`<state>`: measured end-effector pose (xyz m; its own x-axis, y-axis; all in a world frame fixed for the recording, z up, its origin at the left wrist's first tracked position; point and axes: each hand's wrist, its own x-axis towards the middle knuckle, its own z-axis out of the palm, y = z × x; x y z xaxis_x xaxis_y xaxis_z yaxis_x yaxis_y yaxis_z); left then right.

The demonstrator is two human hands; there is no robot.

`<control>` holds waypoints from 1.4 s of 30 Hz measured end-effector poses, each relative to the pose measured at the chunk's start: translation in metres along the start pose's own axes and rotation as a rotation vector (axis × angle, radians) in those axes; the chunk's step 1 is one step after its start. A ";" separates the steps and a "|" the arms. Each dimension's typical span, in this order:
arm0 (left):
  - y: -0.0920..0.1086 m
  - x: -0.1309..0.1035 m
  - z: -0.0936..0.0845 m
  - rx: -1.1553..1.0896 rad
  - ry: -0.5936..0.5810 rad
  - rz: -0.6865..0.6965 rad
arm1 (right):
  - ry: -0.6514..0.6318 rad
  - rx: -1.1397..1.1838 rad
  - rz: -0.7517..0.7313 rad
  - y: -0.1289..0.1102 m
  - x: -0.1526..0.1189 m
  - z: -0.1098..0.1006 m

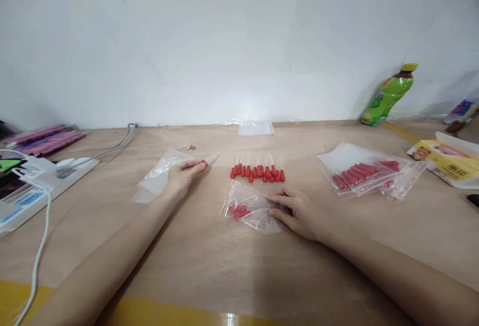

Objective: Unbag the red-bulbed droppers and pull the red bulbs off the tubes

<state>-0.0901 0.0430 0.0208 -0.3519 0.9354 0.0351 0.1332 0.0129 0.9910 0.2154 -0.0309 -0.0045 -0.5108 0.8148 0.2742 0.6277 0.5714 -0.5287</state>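
Observation:
My left hand (183,175) is closed in a pinch on the red rubber bulb of a dropper (204,165), whose thin clear tip points up and to the right. In front of me lies a clear zip bag (258,215) with a few red-bulbed pieces inside, its red zip line at the left. My right hand (295,211) grips the bag's right end with thumb and fingers. Beyond the bag, several droppers (258,171) are laid in a row, red bulbs toward me and clear stems pointing away.
Flat clear bags (157,176) lie beneath and beside my left hand. Filled bags of droppers (368,171) are piled at the right, near a yellow tissue pack (445,161). A green bottle (389,96) leans on the wall. At the left are a power strip (48,191) and cables.

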 end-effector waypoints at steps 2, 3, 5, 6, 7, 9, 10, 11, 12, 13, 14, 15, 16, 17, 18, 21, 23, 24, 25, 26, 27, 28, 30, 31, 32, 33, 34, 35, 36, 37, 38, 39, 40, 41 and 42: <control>-0.005 -0.010 0.021 0.070 -0.066 0.063 | 0.001 -0.015 0.013 0.000 0.000 0.000; -0.007 -0.014 0.030 0.119 -0.101 0.096 | 0.000 -0.022 0.020 -0.001 0.000 0.000; -0.009 -0.019 0.043 0.206 -0.137 0.159 | -0.002 -0.031 0.027 -0.001 0.000 0.000; -0.010 -0.020 0.048 0.235 -0.152 0.181 | -0.004 -0.031 0.026 -0.001 0.000 -0.001; -0.011 -0.020 0.051 0.253 -0.166 0.200 | -0.008 -0.028 0.023 -0.001 0.000 -0.002; -0.015 -0.018 0.054 0.288 -0.178 0.248 | -0.021 -0.023 0.019 -0.002 0.000 -0.005; -0.017 -0.017 0.054 0.322 -0.173 0.282 | -0.032 -0.024 0.018 -0.002 0.001 -0.007; -0.018 -0.015 0.054 0.364 -0.162 0.321 | -0.046 -0.029 0.016 -0.003 0.001 -0.010; -0.020 -0.014 0.054 0.406 -0.143 0.359 | -0.060 -0.040 0.011 -0.003 0.002 -0.013; -0.021 -0.013 0.053 0.439 -0.126 0.388 | -0.074 -0.055 0.005 -0.003 0.002 -0.016; -0.022 -0.013 0.052 0.460 -0.114 0.401 | -0.082 -0.073 -0.002 -0.004 0.003 -0.018; -0.022 -0.013 0.052 0.468 -0.106 0.401 | -0.086 -0.091 -0.009 -0.004 0.003 -0.021; -0.022 -0.014 0.051 0.465 -0.091 0.396 | -0.086 -0.104 -0.013 -0.003 0.003 -0.023; -0.022 -0.017 0.050 0.453 -0.071 0.396 | -0.082 -0.111 -0.014 -0.002 0.003 -0.024; -0.022 -0.020 0.049 0.437 -0.052 0.408 | -0.072 -0.112 -0.013 -0.001 0.003 -0.025; -0.017 -0.037 0.041 0.386 -0.077 0.508 | -0.029 -0.102 -0.023 0.003 0.003 -0.024; -0.013 -0.051 0.034 0.374 -0.219 0.598 | -0.002 -0.100 -0.032 0.006 0.003 -0.022; -0.011 -0.058 0.031 0.365 -0.313 0.644 | 0.009 -0.099 -0.034 0.007 0.003 -0.021; -0.009 -0.064 0.028 0.355 -0.414 0.687 | 0.022 -0.101 -0.034 0.006 0.003 -0.020; -0.007 -0.069 0.025 0.341 -0.506 0.724 | 0.037 -0.106 -0.029 0.006 0.003 -0.019; -0.005 -0.073 0.023 0.331 -0.593 0.750 | 0.055 -0.115 -0.022 0.005 0.003 -0.019; -0.004 -0.076 0.023 0.329 -0.668 0.761 | 0.073 -0.127 -0.015 0.003 0.003 -0.019; -0.002 -0.078 0.023 0.348 -0.781 0.732 | 0.111 -0.157 -0.006 0.001 0.003 -0.018; -0.001 -0.078 0.024 0.367 -0.819 0.700 | 0.126 -0.171 -0.008 0.000 0.003 -0.018; 0.000 -0.078 0.025 0.389 -0.850 0.672 | 0.141 -0.182 -0.018 0.001 0.002 -0.017; 0.002 -0.078 0.026 0.414 -0.879 0.656 | 0.155 -0.192 -0.034 0.001 0.002 -0.016; 0.004 -0.077 0.027 0.436 -0.908 0.660 | 0.164 -0.201 -0.050 0.003 0.001 -0.015; 0.005 -0.076 0.028 0.457 -0.939 0.682 | 0.170 -0.209 -0.063 0.005 0.000 -0.013; 0.006 -0.076 0.028 0.475 -0.966 0.715 | 0.176 -0.217 -0.067 0.007 -0.001 -0.011; 0.007 -0.076 0.029 0.485 -0.985 0.752 | 0.186 -0.224 -0.066 0.009 -0.001 -0.008; 0.008 -0.076 0.030 0.489 -0.991 0.785 | 0.196 -0.230 -0.061 0.011 -0.002 -0.006; 0.008 -0.076 0.030 0.488 -0.982 0.809 | 0.206 -0.231 -0.055 0.013 -0.002 -0.004; 0.007 -0.077 0.031 0.487 -0.961 0.828 | 0.216 -0.225 -0.053 0.015 -0.002 -0.002; 0.006 -0.077 0.031 0.488 -0.934 0.846 | 0.227 -0.213 -0.057 0.016 -0.002 -0.001; 0.004 -0.078 0.032 0.488 -0.902 0.865 | 0.233 -0.197 -0.069 0.016 -0.003 -0.002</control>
<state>-0.0330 -0.0185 0.0176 0.7175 0.6088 0.3384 0.3819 -0.7502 0.5398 0.2278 -0.0239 -0.0125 -0.4220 0.7607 0.4932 0.7094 0.6158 -0.3428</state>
